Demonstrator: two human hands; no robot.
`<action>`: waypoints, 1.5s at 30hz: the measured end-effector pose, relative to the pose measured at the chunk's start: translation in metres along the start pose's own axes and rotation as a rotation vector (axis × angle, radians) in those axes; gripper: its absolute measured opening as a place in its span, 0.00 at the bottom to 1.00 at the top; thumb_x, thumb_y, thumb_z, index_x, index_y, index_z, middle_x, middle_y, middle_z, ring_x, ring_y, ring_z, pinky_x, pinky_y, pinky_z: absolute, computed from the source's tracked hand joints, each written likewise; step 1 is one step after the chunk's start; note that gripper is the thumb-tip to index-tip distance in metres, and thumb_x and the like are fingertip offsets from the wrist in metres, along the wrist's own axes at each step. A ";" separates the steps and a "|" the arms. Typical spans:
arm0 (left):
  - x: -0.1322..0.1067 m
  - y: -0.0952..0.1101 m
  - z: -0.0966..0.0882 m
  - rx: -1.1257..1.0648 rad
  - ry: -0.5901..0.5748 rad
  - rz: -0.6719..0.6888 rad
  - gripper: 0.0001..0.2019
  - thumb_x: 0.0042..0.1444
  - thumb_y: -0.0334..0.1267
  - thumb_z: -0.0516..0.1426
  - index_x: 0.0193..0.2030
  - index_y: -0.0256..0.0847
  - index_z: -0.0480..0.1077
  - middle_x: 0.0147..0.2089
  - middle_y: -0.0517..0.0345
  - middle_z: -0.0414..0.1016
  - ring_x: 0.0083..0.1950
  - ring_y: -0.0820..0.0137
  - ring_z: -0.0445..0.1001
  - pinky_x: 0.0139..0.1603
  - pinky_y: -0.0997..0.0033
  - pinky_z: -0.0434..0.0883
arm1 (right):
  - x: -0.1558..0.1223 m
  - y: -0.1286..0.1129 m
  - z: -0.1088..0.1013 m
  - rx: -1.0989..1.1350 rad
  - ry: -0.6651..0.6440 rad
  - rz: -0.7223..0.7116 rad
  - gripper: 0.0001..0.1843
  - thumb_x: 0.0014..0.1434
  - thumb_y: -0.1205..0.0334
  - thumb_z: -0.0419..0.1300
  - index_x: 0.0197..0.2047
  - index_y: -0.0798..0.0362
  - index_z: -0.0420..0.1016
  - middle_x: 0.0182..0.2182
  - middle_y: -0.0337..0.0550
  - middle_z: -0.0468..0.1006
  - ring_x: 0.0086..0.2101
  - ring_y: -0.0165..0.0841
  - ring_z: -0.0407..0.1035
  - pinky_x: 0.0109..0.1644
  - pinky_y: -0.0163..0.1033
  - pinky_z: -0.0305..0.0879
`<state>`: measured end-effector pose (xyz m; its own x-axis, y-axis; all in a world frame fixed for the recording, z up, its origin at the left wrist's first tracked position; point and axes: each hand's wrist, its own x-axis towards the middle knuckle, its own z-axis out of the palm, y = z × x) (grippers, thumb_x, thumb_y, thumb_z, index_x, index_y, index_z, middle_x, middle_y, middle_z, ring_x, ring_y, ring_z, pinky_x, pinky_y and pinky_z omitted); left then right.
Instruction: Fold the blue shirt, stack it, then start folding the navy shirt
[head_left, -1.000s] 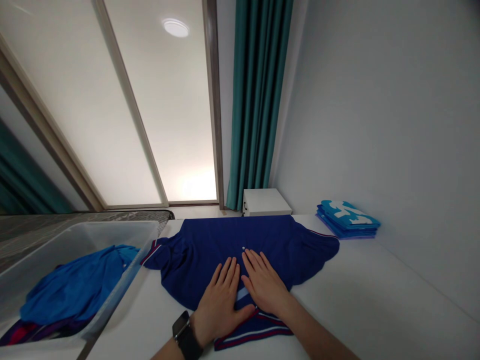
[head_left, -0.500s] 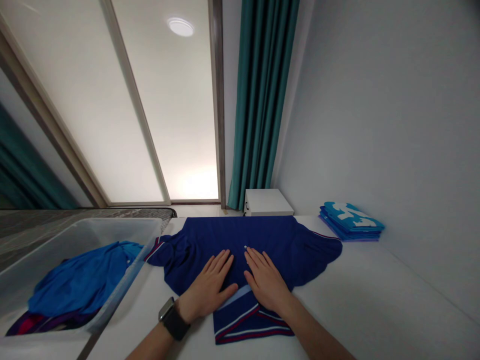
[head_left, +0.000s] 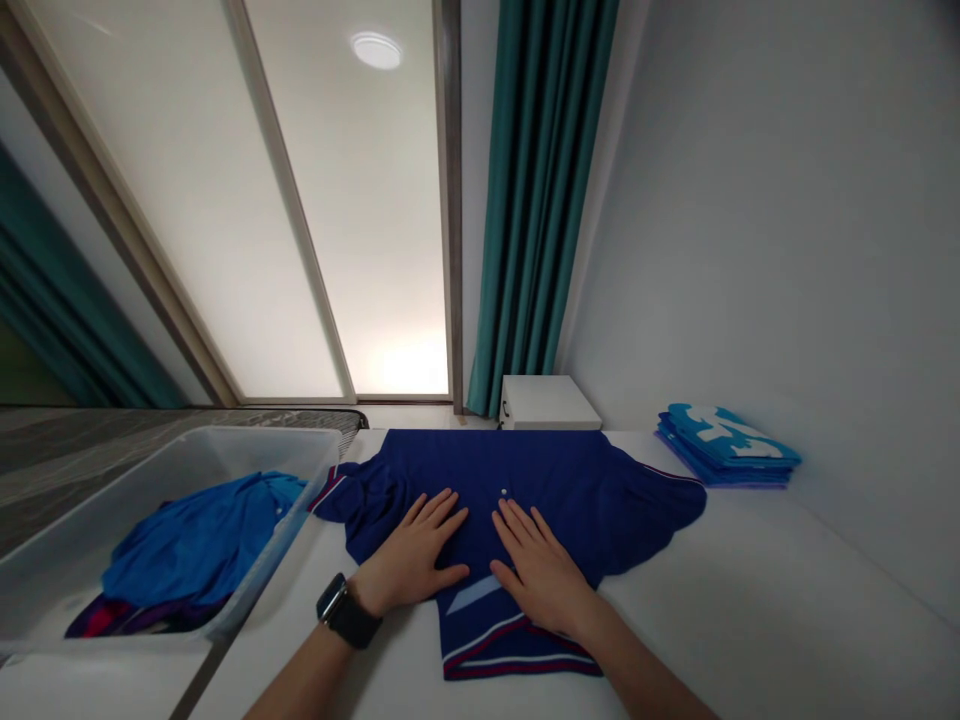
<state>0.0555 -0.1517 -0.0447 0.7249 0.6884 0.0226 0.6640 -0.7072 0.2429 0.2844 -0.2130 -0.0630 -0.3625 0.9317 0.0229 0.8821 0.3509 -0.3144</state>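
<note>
A navy blue polo shirt [head_left: 495, 460] lies spread on the white table, its collar with white and red stripes toward me and its sleeves out to both sides. My left hand [head_left: 416, 550] rests flat on the shirt left of the middle, fingers stretched out. To the right of a small white button, my right hand [head_left: 541, 565] lies flat on the cloth, fingers slightly spread. Part of the collar is hidden beneath my right hand and wrist. A black watch sits on my left wrist.
At the left stands a clear plastic bin [head_left: 262, 570] with a blue garment [head_left: 202, 535] and darker clothes in it. Folded clothes [head_left: 727, 445] are stacked by the wall at the right. A white cabinet [head_left: 551, 400] stands beyond the table's far edge.
The whole view has shifted slightly, so things sit a little further right. My left hand has moved a little leftward over the shirt, away from the collar; my right hand stays nearly in place.
</note>
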 end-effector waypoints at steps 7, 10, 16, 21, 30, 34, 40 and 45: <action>0.000 0.026 -0.019 -0.099 -0.001 0.079 0.07 0.59 0.41 0.57 0.32 0.41 0.68 0.38 0.58 0.72 0.44 0.66 0.71 0.48 0.65 0.65 | 0.001 0.015 -0.006 0.130 -0.038 -0.028 0.30 0.67 0.51 0.47 0.69 0.51 0.54 0.70 0.44 0.48 0.68 0.35 0.39 0.71 0.50 0.36; -0.002 0.025 -0.015 -0.101 -0.049 0.087 0.07 0.60 0.40 0.56 0.32 0.41 0.67 0.34 0.60 0.71 0.38 0.68 0.70 0.41 0.69 0.64 | 0.001 0.020 -0.008 0.169 -0.039 -0.042 0.29 0.67 0.52 0.48 0.68 0.49 0.57 0.69 0.43 0.49 0.68 0.35 0.40 0.71 0.50 0.36; -0.016 0.026 0.000 0.012 0.050 0.107 0.08 0.65 0.36 0.49 0.35 0.42 0.65 0.36 0.58 0.72 0.39 0.68 0.70 0.42 0.67 0.62 | 0.001 0.020 -0.007 0.170 -0.028 -0.046 0.27 0.67 0.53 0.47 0.68 0.50 0.58 0.69 0.44 0.51 0.68 0.34 0.41 0.71 0.50 0.36; -0.022 0.031 0.005 0.037 0.074 0.126 0.09 0.67 0.34 0.47 0.38 0.42 0.66 0.37 0.58 0.74 0.39 0.69 0.71 0.43 0.67 0.61 | 0.002 0.020 -0.006 0.154 -0.025 -0.033 0.27 0.68 0.54 0.46 0.67 0.51 0.59 0.69 0.43 0.51 0.68 0.33 0.42 0.71 0.49 0.36; -0.014 0.034 -0.001 -0.033 0.089 0.054 0.07 0.65 0.35 0.49 0.41 0.44 0.67 0.37 0.59 0.75 0.38 0.67 0.73 0.42 0.66 0.64 | 0.004 0.029 -0.014 0.277 0.182 -0.052 0.22 0.67 0.61 0.45 0.60 0.51 0.69 0.57 0.48 0.72 0.58 0.36 0.64 0.64 0.46 0.56; 0.002 0.047 -0.012 -0.082 0.163 0.041 0.09 0.63 0.35 0.50 0.49 0.44 0.67 0.44 0.56 0.75 0.45 0.65 0.73 0.47 0.65 0.66 | 0.005 0.055 -0.020 0.301 0.386 0.055 0.20 0.67 0.62 0.45 0.56 0.53 0.71 0.46 0.49 0.78 0.47 0.37 0.71 0.56 0.46 0.65; 0.039 0.072 0.000 -0.017 0.195 0.118 0.22 0.62 0.40 0.53 0.63 0.43 0.61 0.60 0.49 0.68 0.59 0.58 0.67 0.58 0.55 0.65 | 0.005 0.083 -0.002 0.168 0.380 0.070 0.21 0.64 0.66 0.47 0.57 0.53 0.70 0.52 0.51 0.73 0.54 0.39 0.65 0.61 0.50 0.60; 0.050 0.069 0.033 0.016 0.158 0.095 0.25 0.64 0.45 0.50 0.66 0.40 0.59 0.69 0.46 0.59 0.69 0.57 0.57 0.68 0.51 0.55 | 0.005 0.084 0.009 0.010 0.238 0.153 0.26 0.65 0.60 0.48 0.64 0.52 0.63 0.66 0.51 0.59 0.65 0.41 0.51 0.68 0.53 0.46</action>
<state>0.1434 -0.1709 -0.0586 0.7477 0.6341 0.1971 0.5974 -0.7720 0.2172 0.3545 -0.1798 -0.0978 -0.1433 0.9700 0.1964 0.9176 0.2045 -0.3407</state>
